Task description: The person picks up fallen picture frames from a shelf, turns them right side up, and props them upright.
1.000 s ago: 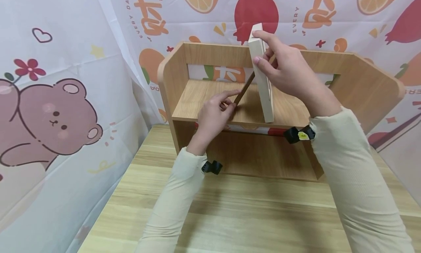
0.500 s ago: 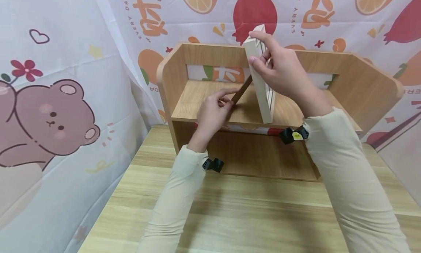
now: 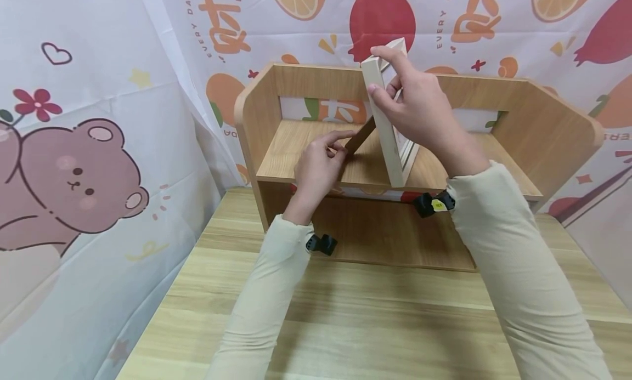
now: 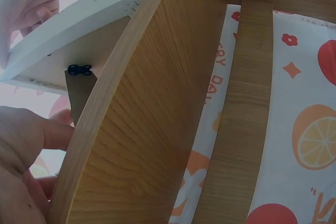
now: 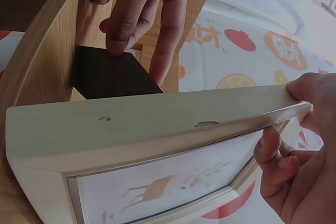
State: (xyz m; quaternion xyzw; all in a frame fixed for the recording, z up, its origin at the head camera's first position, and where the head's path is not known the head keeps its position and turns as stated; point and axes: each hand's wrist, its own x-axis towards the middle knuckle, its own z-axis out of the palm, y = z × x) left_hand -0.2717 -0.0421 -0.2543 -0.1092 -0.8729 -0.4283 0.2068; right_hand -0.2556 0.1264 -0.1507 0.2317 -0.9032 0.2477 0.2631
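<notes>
A cream picture frame (image 3: 383, 125) stands tilted on the upper board of a small wooden desk shelf (image 3: 286, 149). Its front, with an animal drawing (image 5: 163, 187), shows in the right wrist view. My right hand (image 3: 419, 103) grips the frame near its top, fingers over the upper edge and thumb on the side. Behind the frame a dark stand leg (image 3: 362, 136) slants out, joined by a black hinge (image 4: 80, 70) in the left wrist view. My left hand (image 3: 318, 166) pinches this leg near its lower end. Some left fingertips are hidden behind the leg.
Tall side panels (image 3: 548, 133) and a back rail (image 3: 321, 81) bound the upper board. Below lies the shelf's lower compartment (image 3: 395, 232). The shelf stands on a wood-grain table (image 3: 345, 314), with printed cloth (image 3: 306, 34) hanging behind and to the left.
The frame has turned so that more of its front shows, and its top has shifted left with my right hand. My left hand stays on the stand leg, nearly in place.
</notes>
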